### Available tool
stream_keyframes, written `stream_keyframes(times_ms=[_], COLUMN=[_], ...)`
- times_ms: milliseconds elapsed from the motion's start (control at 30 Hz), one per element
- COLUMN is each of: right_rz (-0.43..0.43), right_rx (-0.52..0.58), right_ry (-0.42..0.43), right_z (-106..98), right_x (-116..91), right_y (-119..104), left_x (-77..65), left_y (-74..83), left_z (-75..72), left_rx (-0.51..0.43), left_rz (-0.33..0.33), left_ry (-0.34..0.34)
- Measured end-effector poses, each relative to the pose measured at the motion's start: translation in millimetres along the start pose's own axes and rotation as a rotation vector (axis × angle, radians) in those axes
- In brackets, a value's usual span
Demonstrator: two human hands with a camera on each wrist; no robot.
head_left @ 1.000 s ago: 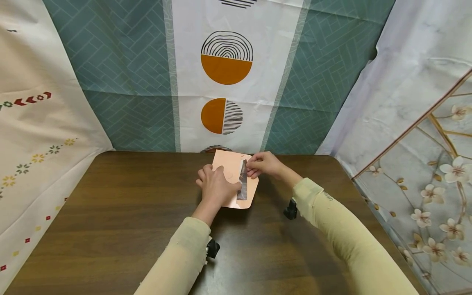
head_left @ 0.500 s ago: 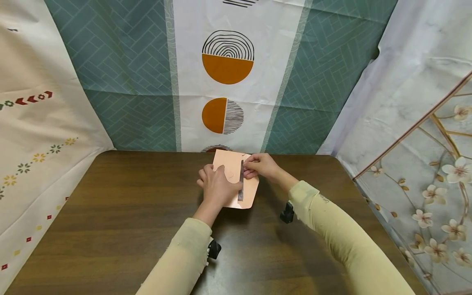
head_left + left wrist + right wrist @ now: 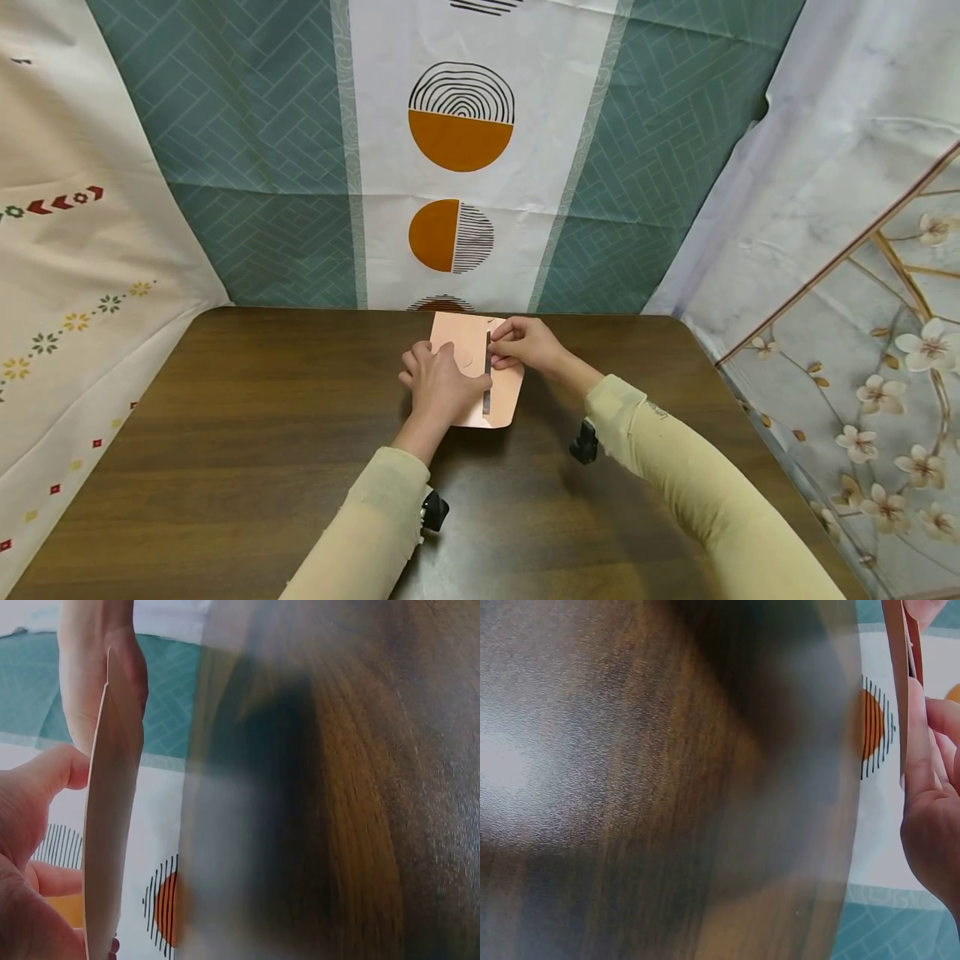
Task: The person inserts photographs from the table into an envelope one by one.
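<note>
A peach-coloured paper envelope is held up above the table in the head view, its flap to the right. My left hand grips it from the left, thumb across the front; in the left wrist view some fingertips show behind the envelope. Only a narrow strip of a dark, flat sheet sticks out at the envelope's opening; the rest is hidden inside. My right hand pinches the sheet's outer edge over the flap. From the right wrist view, my right fingers lie along the envelope, seen edge-on.
Under both arms lies a dark wooden table. Its far edge meets a green and white patterned curtain. Light patterned cloths hang at the left and right. A black device is strapped at the right wrist.
The dark sheet has slid leftward into the envelope, from a broad band to a thin strip. My right hand has moved left with it; the left keeps its grip. The envelope dips slightly.
</note>
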State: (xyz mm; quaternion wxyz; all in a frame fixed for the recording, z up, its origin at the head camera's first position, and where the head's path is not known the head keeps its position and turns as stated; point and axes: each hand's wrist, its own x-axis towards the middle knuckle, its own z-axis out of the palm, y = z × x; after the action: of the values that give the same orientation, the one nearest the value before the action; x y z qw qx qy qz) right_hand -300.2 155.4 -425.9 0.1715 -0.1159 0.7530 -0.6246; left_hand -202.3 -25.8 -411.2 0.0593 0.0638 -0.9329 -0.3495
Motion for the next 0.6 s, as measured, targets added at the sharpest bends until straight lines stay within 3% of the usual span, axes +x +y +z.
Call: stream_keyframes(times_ms=[367,600], right_rz=[-0.013,-0.007], right_rx=[-0.041,-0.096], right_ry=[0.006,0.012], right_z=[2.4,-14.8], right_x=[-1.0,-4.9], right_y=[0.2,1.6], left_x=[-0.6,-1.7], left_y=[-4.1,-11.2], left_z=[6.1,12.0], left_rx=[0.019,0.042], left_rz=[-0.018,-0.026], left_ry=[0.005,0.007])
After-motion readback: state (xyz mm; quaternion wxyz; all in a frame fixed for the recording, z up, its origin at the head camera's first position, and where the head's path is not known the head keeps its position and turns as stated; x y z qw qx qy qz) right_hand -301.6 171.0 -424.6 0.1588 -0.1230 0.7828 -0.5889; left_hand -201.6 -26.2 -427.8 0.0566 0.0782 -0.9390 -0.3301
